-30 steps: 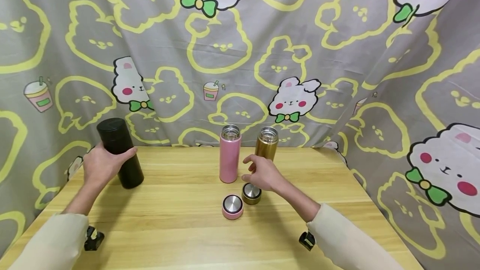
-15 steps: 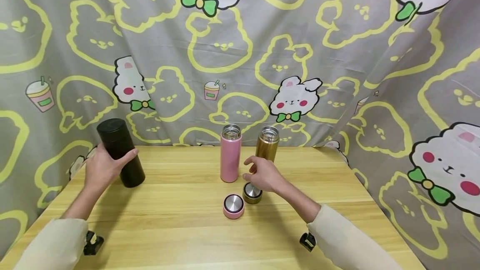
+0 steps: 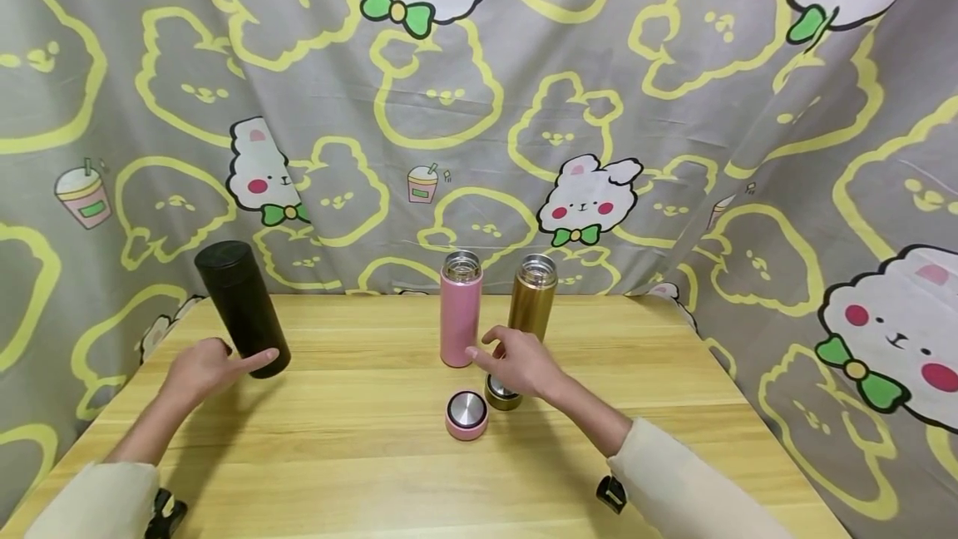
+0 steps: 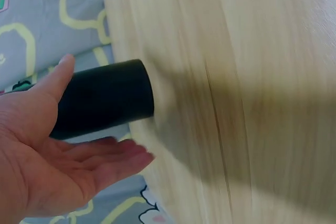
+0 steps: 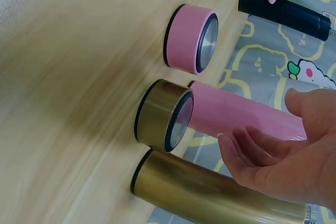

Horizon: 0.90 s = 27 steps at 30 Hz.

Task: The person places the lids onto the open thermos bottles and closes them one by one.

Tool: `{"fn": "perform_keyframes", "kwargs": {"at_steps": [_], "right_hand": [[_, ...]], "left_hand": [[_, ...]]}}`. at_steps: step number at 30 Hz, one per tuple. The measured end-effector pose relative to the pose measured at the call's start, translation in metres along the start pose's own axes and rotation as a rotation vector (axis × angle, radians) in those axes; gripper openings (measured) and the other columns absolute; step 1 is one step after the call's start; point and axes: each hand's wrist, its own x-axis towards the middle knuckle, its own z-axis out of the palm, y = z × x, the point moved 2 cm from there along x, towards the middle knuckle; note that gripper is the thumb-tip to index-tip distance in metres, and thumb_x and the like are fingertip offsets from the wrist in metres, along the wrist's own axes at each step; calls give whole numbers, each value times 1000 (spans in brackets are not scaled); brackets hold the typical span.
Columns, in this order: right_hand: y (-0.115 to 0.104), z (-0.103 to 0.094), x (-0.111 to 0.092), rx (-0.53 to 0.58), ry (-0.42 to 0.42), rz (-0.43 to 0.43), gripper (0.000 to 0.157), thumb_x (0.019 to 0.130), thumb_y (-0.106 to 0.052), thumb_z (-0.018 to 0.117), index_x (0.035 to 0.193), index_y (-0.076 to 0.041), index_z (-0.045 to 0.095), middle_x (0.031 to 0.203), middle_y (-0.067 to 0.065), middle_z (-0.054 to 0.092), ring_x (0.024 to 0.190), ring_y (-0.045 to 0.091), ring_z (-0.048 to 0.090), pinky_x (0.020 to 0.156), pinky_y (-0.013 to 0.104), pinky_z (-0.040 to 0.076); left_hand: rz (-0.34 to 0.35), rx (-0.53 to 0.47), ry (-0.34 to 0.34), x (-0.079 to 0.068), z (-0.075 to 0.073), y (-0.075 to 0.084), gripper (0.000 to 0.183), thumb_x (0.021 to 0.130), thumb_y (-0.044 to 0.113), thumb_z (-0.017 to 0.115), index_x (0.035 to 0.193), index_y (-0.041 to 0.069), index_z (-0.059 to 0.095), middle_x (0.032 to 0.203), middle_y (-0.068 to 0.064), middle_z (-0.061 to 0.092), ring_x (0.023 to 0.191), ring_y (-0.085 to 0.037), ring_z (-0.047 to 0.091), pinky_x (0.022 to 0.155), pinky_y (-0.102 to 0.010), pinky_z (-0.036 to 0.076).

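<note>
While the pink bottle [image 3: 460, 318] serves as your reference, read the table [image 3: 337, 464] from its near edge outward. The pink lid [image 3: 466, 414] sits directly in front of the reference, steel disc up; the gold lid [image 3: 504, 400] sits in front and slightly right. Your right hand [image 3: 520, 363] hangs over the gold lid, near the reference, its grasp empty: thumb apart, fingers loosely bent. Your left hand [image 3: 202, 373], well left of the reference, is wide, thumb extended, fingers relaxed; you cannot confirm whether it touches the black bottle [image 3: 243, 306] just behind it. Beside the reference, to its right, stands the uncapped gold bottle [image 3: 532, 306]. Behind it hangs the patterned curtain [image 3: 329, 98].
</note>
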Motion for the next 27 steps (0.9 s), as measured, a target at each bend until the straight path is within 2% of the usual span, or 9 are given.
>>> {"fn": "perform_keyframes", "kwargs": {"at_steps": [2,5,8,11,13,17,20,24,27], "right_hand": [[0,1,0,-10,-3,-5,49,96,-46,67,122,-4,67,92,8,69,80,18,63,67,33,52],[0,2,-1,-14,-6,-9,50,96,-46,67,122,-3,67,93,9,70,81,19,63,68,34,52],[0,3,-1,-15,-3,-15,51,97,-47,66,122,-3,67,93,9,70,82,18,63,68,34,52],[0,4,-2,-8,-4,-24,52,97,-48,64,121,-2,68,92,9,70,81,18,63,67,33,52],[0,5,-3,-1,-8,-35,51,97,-48,65,119,-2,68,91,9,69,80,17,63,67,32,51],[-1,8,-5,14,-14,-54,45,95,-42,69,115,-2,68,90,10,69,79,18,62,66,31,51],[-3,10,-5,16,-14,-58,42,94,-38,72,114,-2,68,88,9,67,78,17,61,65,31,49],[-8,12,-5,18,-24,-67,42,91,-38,74,113,-2,68,87,8,66,77,17,59,65,30,48],[-10,15,-4,15,-30,-77,43,90,-38,75,112,-2,68,89,8,66,79,17,59,66,30,48]], "left_hand": [[21,15,-42,-2,1,-1,63,92,62,62,56,16,37,52,5,32,49,-12,32,52,-29,30],[84,19,-107,-6,3,1,59,98,49,61,52,19,38,48,7,33,46,-10,35,51,-29,32],[139,7,-147,-10,6,9,52,100,37,61,54,18,45,49,5,40,47,-12,42,51,-30,36],[165,-27,-162,-12,9,22,41,100,28,62,63,12,53,54,1,48,51,-15,48,51,-31,40],[193,-46,-143,-12,10,33,30,99,21,61,72,6,60,61,-2,56,55,-16,52,53,-32,43],[249,-66,-55,-11,15,56,14,94,11,60,89,0,67,77,-7,69,63,-16,64,57,-33,49],[254,-101,21,-10,19,73,14,93,9,60,96,-2,68,83,-11,74,66,-17,69,59,-33,51],[234,-196,73,-12,24,94,18,94,9,58,103,-4,67,88,-18,76,67,-21,72,57,-32,53],[224,-232,94,-12,26,106,19,95,11,57,105,-2,67,90,-18,77,70,-22,73,58,-31,53]]}}
